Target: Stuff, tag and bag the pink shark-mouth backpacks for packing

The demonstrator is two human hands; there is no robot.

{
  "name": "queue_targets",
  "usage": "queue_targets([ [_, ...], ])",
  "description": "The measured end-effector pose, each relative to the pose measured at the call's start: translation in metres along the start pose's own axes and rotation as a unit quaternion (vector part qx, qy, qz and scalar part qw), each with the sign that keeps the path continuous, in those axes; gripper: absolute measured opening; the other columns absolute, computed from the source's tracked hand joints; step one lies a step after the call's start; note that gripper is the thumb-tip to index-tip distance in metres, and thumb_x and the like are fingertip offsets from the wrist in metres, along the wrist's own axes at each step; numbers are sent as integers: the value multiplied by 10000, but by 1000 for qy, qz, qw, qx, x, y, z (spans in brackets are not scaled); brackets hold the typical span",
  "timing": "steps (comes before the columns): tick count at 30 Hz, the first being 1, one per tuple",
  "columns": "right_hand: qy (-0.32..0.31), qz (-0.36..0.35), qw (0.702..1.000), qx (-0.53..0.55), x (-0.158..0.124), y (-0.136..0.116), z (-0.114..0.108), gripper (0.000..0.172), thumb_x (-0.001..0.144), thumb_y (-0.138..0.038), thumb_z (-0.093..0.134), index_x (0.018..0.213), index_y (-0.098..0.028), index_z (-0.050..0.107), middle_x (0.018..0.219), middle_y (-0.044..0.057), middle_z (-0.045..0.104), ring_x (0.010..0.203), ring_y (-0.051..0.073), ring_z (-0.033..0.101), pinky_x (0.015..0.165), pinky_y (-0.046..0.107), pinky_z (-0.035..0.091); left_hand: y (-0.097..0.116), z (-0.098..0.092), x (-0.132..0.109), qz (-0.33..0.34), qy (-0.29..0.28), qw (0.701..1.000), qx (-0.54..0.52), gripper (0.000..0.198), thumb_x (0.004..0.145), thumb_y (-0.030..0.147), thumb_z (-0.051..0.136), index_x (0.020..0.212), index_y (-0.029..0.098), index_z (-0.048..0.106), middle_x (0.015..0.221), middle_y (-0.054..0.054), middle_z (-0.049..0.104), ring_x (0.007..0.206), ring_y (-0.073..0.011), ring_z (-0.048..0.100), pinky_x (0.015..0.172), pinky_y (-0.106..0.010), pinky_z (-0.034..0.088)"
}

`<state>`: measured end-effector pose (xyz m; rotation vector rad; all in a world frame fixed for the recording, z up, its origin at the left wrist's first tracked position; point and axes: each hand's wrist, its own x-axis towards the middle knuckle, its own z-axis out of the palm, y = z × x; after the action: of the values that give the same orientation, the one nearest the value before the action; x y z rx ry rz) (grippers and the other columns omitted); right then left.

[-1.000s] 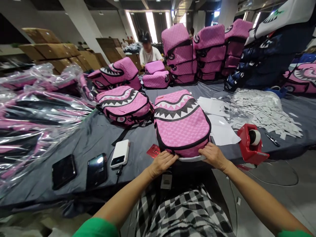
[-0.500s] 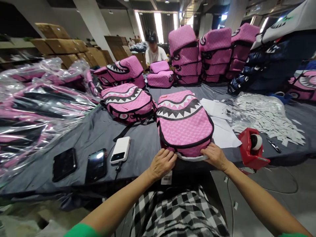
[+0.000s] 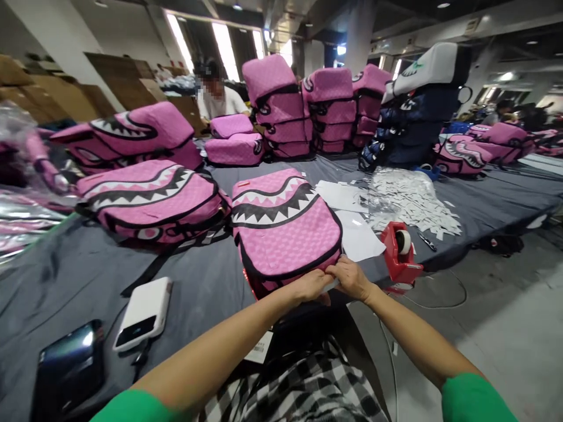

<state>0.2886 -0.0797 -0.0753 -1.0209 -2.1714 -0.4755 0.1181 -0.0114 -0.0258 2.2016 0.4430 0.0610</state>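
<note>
A pink checked backpack [image 3: 285,243] with a black-and-white shark-teeth print lies face up at the table's front edge. Both hands meet at its lower right corner. My left hand [image 3: 313,286] is closed at the near edge, and a bit of something whitish shows beside its fingers. Right against it, my right hand [image 3: 350,278] pinches the same corner. The fingertips partly hide what they grip. Below the bag hangs a white tag [image 3: 260,348] with a barcode. A second pink backpack [image 3: 152,202] lies just to the left.
A white power bank [image 3: 144,313] and a dark phone [image 3: 68,369] lie at front left. To the right are white paper sheets [image 3: 358,234], a red tape dispenser [image 3: 398,258] and a heap of small white labels [image 3: 409,199]. Stacked pink bags [image 3: 277,108] stand behind; a person [image 3: 224,99] is beyond.
My left hand has moved right along the backpack's near edge to meet my right hand at the corner. The whitish strip between them is now mostly hidden. The view has turned right.
</note>
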Motion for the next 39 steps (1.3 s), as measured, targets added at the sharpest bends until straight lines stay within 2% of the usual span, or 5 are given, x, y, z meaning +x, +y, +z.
queue_targets([
  [10,6,233,968,-95,-41,-54,-67,398,921,-260,613,1311,-198,565,1223,136,641,1157,246,579,966,416,497,2,-1,-26,-85,-4,988,-131,625,755,758,476,715,159,653,596,-47,665,567,-175,620,591,-280,474],
  [17,229,688,689,-11,-104,-8,-151,502,764,-641,600,824,-162,738,796,69,709,733,200,604,654,302,473,-1,16,-37,-79,104,982,-137,586,732,764,492,675,199,636,667,-81,727,617,-240,697,612,-319,530],
  [25,222,730,646,35,-88,22,-141,436,581,-585,730,587,-152,679,567,50,646,566,176,546,561,291,391,-5,27,-43,-57,145,984,-88,458,851,603,427,776,196,624,766,-106,740,643,-244,716,634,-329,549],
  [32,312,687,652,72,-98,-20,-139,372,641,-539,748,718,-210,594,680,17,660,610,158,557,575,269,420,-2,22,-47,-37,129,986,-99,402,871,555,466,736,205,610,723,-52,721,618,-189,684,607,-261,511],
  [39,382,651,572,322,-75,-66,-60,573,624,-683,739,686,-252,367,548,-90,351,453,83,308,402,206,262,4,15,-51,-58,111,989,-75,504,765,657,641,745,154,664,608,26,567,538,-105,465,500,-212,319],
])
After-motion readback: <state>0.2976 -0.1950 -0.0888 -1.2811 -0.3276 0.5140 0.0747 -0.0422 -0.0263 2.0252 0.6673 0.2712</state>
